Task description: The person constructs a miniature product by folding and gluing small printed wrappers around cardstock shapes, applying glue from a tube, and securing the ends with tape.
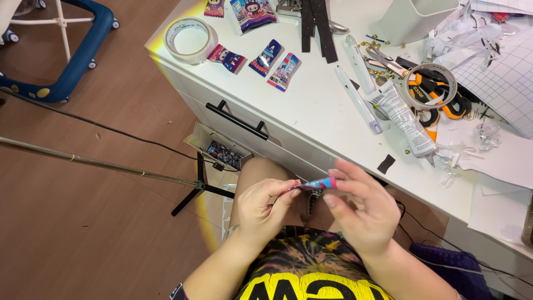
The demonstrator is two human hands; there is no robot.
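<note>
White worktop point(311, 105) carries clutter along its far side: a roll of clear tape point(190, 39) at the left corner, three small bright packets point(261, 58) just beside it, two black strips point(316, 25) further back. Toward the right edge lie two pale pens point(361, 94), a squeezed tube point(408, 119), orange-handled scissors point(438, 97) and paper scraps point(488, 33). A black drawer handle point(239, 119) sits on the front below the near edge.

Open room: the near edge of the worktop in front of the hands is mostly bare; the wooden floor point(83, 194) to the left holds a black stand point(194, 189) and a cable.

Both hands are off the worktop, below its near edge, over the lap. A small pink-and-blue packet point(319, 184) lies between them. Left hand point(261, 208) pinches its left end; right hand point(361, 208) pinches its right end, fingers narrow around it.
</note>
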